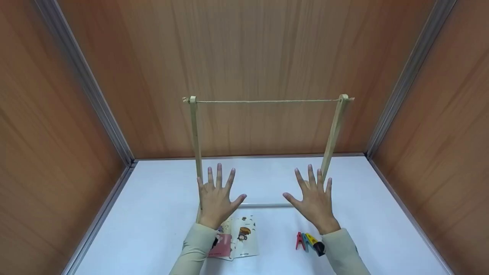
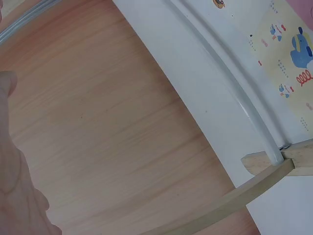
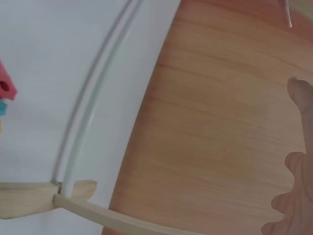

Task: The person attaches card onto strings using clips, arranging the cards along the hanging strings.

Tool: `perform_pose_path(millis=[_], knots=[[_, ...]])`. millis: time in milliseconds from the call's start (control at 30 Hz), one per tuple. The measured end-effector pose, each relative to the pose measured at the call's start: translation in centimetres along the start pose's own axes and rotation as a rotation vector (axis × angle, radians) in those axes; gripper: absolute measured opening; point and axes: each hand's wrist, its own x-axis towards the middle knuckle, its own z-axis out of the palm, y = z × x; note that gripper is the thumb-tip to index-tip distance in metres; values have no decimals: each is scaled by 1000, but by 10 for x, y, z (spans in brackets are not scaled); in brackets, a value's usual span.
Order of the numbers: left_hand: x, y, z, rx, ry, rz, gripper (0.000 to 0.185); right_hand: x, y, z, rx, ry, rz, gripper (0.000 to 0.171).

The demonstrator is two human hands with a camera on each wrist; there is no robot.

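A wooden frame stands on the white table (image 1: 160, 214): two upright posts, the left post (image 1: 195, 133) and the right post (image 1: 333, 131), with a string (image 1: 267, 101) stretched between their tops and a white rod (image 1: 263, 205) along the base. My left hand (image 1: 217, 194) hovers flat with spread fingers in front of the left post, holding nothing. My right hand (image 1: 313, 194) hovers the same way before the right post. Picture cards (image 1: 238, 236) lie under my left wrist. Coloured clothes pegs (image 1: 307, 241) lie by my right wrist.
Wooden walls close in the table at the back (image 1: 244, 57), left and right. The wrist views show the frame's wooden foot (image 2: 274, 169), the white rod (image 3: 83, 122) and a red peg (image 3: 6, 85) at the edge.
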Motion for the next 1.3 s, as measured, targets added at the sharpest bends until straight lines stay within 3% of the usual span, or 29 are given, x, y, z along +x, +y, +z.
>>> perform_pose_path(millis=[233,567,867,1300], knots=[[-6,-3,3,-73,-19,5,87,-4,9,-1,114,87,20,76],[-17,-12,11,-366,-97,-32,78,-18,26,0,353,208,99,50],[-35,-27,32,-599,-248,-52,54,-40,40,11,554,135,219,26],[-50,-39,63,-670,-360,-106,43,-67,59,34,618,-52,429,27]])
